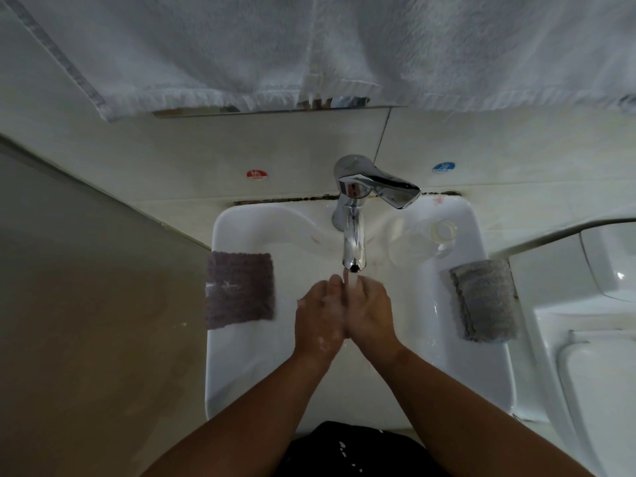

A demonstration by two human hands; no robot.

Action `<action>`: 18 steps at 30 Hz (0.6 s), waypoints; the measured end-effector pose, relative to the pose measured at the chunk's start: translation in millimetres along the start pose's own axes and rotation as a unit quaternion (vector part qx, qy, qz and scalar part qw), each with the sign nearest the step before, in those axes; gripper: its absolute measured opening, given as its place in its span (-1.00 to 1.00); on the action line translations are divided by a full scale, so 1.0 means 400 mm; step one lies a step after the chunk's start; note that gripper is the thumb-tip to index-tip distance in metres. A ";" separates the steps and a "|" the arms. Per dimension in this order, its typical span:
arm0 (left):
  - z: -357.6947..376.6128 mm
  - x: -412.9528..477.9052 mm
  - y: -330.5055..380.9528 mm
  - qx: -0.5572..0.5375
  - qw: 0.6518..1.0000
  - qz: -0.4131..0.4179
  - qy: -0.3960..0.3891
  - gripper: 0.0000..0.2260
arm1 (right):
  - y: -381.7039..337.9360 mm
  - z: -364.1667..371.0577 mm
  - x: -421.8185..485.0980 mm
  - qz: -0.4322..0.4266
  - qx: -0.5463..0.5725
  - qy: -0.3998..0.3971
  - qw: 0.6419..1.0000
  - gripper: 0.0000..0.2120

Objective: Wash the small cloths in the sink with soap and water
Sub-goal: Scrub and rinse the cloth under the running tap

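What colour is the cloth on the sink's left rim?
The cloth is dark purplish grey; head view.

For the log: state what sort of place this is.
Probably a bathroom: a white sink with a chrome tap running, a towel hanging above it, and what looks like a toilet on the right.

The tap (354, 215) is made of polished chrome metal, mirror-glossy. The sink (247, 373) beneath it is finished in smooth, shiny white ceramic. Left of the tap a dark grey cloth (239, 290) of coarse, nubby weave is seen, and right of it a paler grey cloth (485, 301) of soft, fleecy pile. Above the tap a white towel (309, 46) of looped terry is hung.
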State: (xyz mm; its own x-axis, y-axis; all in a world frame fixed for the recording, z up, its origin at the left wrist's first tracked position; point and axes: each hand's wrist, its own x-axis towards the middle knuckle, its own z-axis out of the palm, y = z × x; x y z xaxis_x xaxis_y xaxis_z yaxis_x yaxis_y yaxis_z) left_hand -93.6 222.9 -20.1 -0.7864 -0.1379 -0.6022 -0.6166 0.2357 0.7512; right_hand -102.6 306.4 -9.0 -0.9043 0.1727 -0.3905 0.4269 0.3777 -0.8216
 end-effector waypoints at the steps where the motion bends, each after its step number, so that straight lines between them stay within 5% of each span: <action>1: -0.003 -0.014 0.010 0.025 0.998 0.040 0.033 -0.79 | -0.003 0.001 -0.005 0.006 0.027 -0.004 1.000 -0.54; 4: -0.009 -0.024 0.017 -0.052 0.993 0.021 0.101 -0.73 | -0.007 0.006 -0.012 0.027 0.087 -0.025 0.996 -0.66; 6: -0.011 -0.026 0.015 -0.083 0.992 0.019 0.096 -0.90 | -0.007 0.005 -0.010 0.052 0.114 -0.056 0.991 -0.82; 10: -0.023 -0.028 0.011 -0.168 0.982 0.000 0.082 -0.72 | -0.005 -0.013 -0.023 0.038 0.213 -0.085 0.973 -0.75; 13: -0.022 -0.040 0.026 -0.214 0.975 0.009 0.056 -0.79 | -0.026 -0.017 -0.041 0.061 0.290 -0.082 0.952 -0.83; 18: -0.013 -0.038 0.013 -0.063 0.995 0.048 0.066 -0.86 | -0.008 -0.009 -0.026 -0.009 0.117 -0.055 0.992 -0.83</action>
State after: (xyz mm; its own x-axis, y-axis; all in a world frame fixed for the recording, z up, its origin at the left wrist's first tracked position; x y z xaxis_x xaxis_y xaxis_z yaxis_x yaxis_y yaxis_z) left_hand -85.3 221.4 -5.6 -0.8351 -0.2468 -0.4916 -0.5317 0.1329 0.8364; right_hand -94.5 306.8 -0.6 -0.9109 0.0622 -0.4080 0.4127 0.1559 -0.8974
